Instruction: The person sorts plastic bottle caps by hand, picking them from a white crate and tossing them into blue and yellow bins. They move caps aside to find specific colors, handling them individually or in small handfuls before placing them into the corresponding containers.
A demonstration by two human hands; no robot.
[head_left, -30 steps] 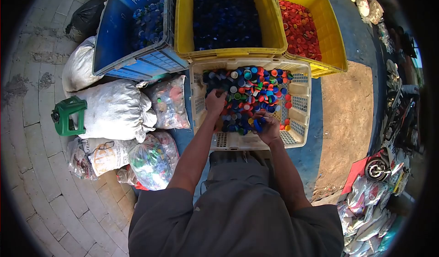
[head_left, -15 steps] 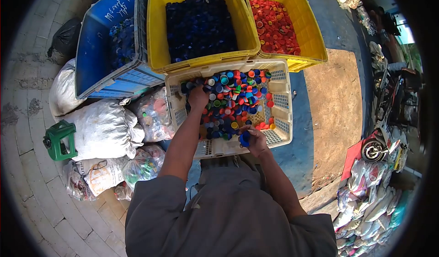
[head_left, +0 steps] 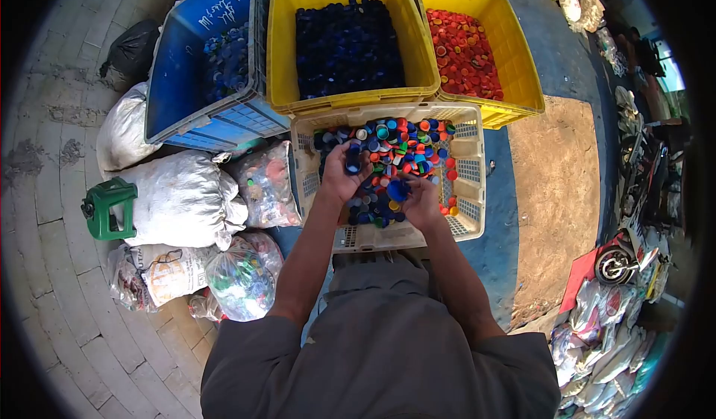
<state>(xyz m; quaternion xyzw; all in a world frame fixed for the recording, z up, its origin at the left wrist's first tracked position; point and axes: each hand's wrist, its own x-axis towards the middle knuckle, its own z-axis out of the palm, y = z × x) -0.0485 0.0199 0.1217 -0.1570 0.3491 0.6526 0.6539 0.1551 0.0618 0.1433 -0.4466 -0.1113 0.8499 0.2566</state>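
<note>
A cream plastic crate [head_left: 313,238] in front of me holds a mixed heap of bottle caps [head_left: 401,149] in blue, red, white, green and orange. Above its left side, my left hand [head_left: 344,180] is turned partly upward, its fingers curled around dark blue bottle caps [head_left: 353,167]. My right hand [head_left: 424,204] is over the middle of the heap and grips a larger blue cap [head_left: 397,190] between thumb and fingers. The two hands are a short way apart. How many caps lie in my left hand cannot be made out.
Behind the crate stand a blue bin [head_left: 195,129] of mixed bluish caps, a yellow bin [head_left: 280,68] of dark blue caps and another yellow bin [head_left: 514,53] of red caps. White sacks [head_left: 175,195], clear bags [head_left: 242,273] and a green jerrycan [head_left: 112,210] sit at left.
My left hand has lifted out of the heap toward me, now with dark blue caps in it. My right hand has risen a little with the blue cap. The whole view has shifted slightly.
</note>
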